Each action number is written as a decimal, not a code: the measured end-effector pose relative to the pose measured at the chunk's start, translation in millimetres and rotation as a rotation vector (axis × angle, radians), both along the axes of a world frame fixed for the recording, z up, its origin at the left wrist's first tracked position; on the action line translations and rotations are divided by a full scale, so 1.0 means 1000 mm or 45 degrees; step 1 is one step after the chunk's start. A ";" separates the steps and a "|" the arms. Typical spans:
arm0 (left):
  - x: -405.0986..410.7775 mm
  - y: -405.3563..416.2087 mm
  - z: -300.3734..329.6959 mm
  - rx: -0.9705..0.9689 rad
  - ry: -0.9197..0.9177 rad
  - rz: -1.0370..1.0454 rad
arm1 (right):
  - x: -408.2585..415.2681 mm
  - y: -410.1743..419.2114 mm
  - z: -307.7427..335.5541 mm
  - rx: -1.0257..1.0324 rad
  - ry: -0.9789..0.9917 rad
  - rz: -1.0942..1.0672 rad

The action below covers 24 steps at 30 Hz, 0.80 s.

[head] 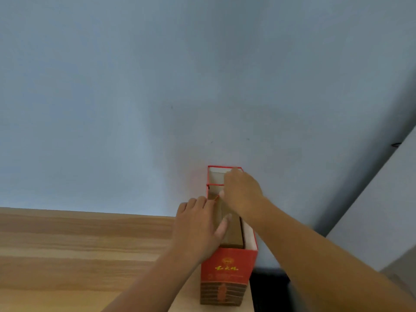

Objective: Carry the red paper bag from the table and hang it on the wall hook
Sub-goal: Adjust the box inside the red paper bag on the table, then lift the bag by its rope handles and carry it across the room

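While the red paper bag point(228, 270) stands on the table point(78, 255) edge, your left hand point(198, 226) rests open on its rim, right hand point(242, 191) apparently pinching cord; likely stiff, box-weighted, so lift by both handles.

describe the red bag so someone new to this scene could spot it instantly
Follow the wooden table to its right-hand edge, by the pale blue wall. The red paper bag stands upright there, both hands at its open top. It is the only red thing in view, with gold lettering and a brown box inside.
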<state>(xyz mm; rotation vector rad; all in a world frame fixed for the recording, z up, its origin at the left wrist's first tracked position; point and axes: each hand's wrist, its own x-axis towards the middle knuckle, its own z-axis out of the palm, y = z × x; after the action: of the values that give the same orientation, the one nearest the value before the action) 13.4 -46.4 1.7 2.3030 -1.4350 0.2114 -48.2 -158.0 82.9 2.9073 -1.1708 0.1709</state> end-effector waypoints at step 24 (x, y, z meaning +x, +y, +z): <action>-0.032 0.003 0.059 -0.233 0.333 0.160 | -0.010 0.044 0.046 0.407 -0.295 -0.124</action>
<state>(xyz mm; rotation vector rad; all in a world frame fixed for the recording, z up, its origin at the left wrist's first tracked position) -18.5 -43.3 60.3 2.1795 -1.0975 0.0706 -58.0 -114.1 129.2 3.1600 -1.4984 0.3599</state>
